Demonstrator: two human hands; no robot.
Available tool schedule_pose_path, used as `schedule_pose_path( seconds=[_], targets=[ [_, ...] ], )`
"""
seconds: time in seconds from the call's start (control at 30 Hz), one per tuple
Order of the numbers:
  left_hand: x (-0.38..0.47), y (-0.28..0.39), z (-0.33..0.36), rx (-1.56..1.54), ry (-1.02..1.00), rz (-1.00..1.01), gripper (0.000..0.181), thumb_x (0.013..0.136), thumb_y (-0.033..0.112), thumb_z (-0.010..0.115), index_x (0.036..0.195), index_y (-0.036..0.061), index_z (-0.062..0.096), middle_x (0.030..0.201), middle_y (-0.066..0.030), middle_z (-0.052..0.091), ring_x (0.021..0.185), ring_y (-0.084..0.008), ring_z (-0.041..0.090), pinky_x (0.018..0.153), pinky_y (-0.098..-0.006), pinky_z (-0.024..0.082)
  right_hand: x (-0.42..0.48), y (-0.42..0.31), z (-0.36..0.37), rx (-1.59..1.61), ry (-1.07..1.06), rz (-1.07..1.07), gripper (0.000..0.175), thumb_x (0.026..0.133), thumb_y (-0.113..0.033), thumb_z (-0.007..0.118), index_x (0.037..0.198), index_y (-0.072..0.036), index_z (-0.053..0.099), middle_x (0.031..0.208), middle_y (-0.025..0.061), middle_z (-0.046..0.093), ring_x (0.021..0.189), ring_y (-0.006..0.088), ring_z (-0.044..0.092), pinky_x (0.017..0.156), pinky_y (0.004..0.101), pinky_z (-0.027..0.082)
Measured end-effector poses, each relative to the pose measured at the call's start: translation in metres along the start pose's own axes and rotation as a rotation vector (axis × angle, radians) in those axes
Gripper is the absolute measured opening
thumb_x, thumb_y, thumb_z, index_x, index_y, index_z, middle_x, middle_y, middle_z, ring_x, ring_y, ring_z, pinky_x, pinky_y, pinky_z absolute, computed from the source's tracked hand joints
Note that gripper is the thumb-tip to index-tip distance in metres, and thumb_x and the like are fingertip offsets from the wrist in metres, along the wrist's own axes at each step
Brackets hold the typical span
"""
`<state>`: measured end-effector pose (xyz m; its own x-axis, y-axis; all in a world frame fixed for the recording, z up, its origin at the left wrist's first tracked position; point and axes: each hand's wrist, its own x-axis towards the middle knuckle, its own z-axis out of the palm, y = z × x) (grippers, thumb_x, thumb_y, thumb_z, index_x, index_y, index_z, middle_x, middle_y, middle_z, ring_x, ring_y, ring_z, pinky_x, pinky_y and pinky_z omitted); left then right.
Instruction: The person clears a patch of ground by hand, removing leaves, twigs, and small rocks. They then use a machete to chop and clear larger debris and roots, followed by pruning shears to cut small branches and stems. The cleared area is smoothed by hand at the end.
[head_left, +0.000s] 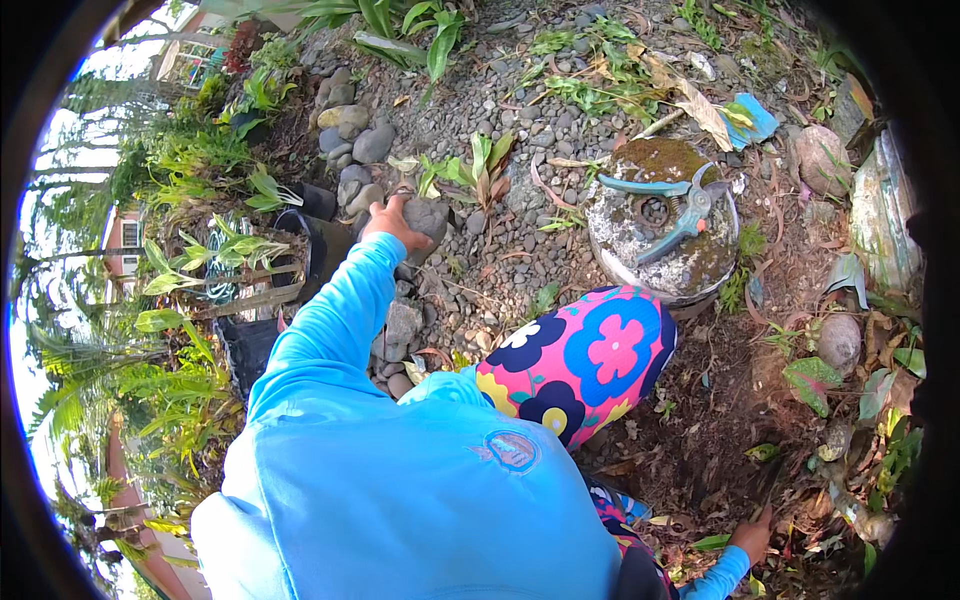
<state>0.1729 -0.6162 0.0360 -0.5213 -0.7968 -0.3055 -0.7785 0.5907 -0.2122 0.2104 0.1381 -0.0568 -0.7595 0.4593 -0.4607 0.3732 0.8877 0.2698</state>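
My left hand (397, 226), at the end of a light blue sleeve, grips the side of a gray stone (427, 219), fingers and thumb spread around it. The stone sits at the edge of the pebbled ground. Far to the lower right, my right hand (752, 535) is closed low over the leafy soil, around what looks like a thin dark tool (768, 487); its kind is hard to tell in the shade. A pair of pruning shears (694, 206) with blue-green handles lies on a round, mossy concrete block (660, 266) beyond my knee, touched by neither hand.
Black plant pots (322, 251) with leafy plants stand left of my left hand. Rounded stones (373, 144) line the pebbles. A small green plant (480, 169) grows near the gripped stone. Cut leaves (600, 90) and a blue scrap (750, 120) lie beyond the block. Coconut husks (838, 343) lie right.
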Motion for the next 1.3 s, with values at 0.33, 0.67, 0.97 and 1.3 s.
schedule_pose_path(
  seconds=[0.33, 0.67, 0.97, 1.3],
  targets=[
    [0.139, -0.006, -0.115, -0.191, 0.491, -0.166, 0.088, 0.064, 0.035, 0.081, 0.140, 0.0269, 0.037, 0.143, -0.0200, 0.028, 0.115, -0.0360, 0.054, 0.098, -0.0400, 0.046, -0.012, -0.018, -0.014, 0.025, -0.036, 0.058, 0.060, 0.082, -0.002, 0.055, 0.138, -0.019, 0.042, 0.096, 0.0252, 0.065, 0.082, 0.0400, 0.065, 0.069, 0.0495, 0.051],
    [0.077, 0.184, -0.082, -0.535, 0.209, 0.654, 0.029, 0.085, 0.036, 0.064, 0.080, 0.0075, 0.067, 0.062, -0.0064, 0.063, 0.061, -0.0183, 0.061, 0.063, -0.0335, 0.048, -0.018, -0.007, -0.020, 0.147, 0.031, -0.025, 0.052, 0.076, -0.008, 0.055, 0.128, -0.015, 0.054, 0.090, 0.0234, 0.066, 0.082, 0.0404, 0.065, 0.073, 0.0495, 0.051],
    [-0.207, 0.424, -0.053, -0.417, -0.076, 1.860, 0.020, 0.084, 0.023, 0.068, 0.083, 0.0037, 0.063, 0.078, -0.0124, 0.062, 0.072, -0.0283, 0.062, 0.066, -0.0367, 0.049, -0.030, 0.001, -0.035, 0.219, 0.029, -0.121, 0.040, 0.077, -0.009, 0.054, 0.117, -0.008, 0.055, 0.081, 0.0196, 0.067, 0.079, 0.0364, 0.066, 0.069, 0.0481, 0.052],
    [-0.436, 0.573, 0.083, 0.234, 0.048, 2.101, 0.051, 0.078, 0.029, 0.072, 0.121, 0.0065, 0.056, 0.121, -0.0184, 0.055, 0.110, -0.0344, 0.056, 0.094, -0.0383, 0.047, -0.020, 0.004, -0.035, 0.254, 0.063, -0.149, 0.032, 0.078, -0.009, 0.052, 0.110, -0.005, 0.058, 0.080, 0.0174, 0.068, 0.078, 0.0317, 0.068, 0.064, 0.0440, 0.053]
  ],
)
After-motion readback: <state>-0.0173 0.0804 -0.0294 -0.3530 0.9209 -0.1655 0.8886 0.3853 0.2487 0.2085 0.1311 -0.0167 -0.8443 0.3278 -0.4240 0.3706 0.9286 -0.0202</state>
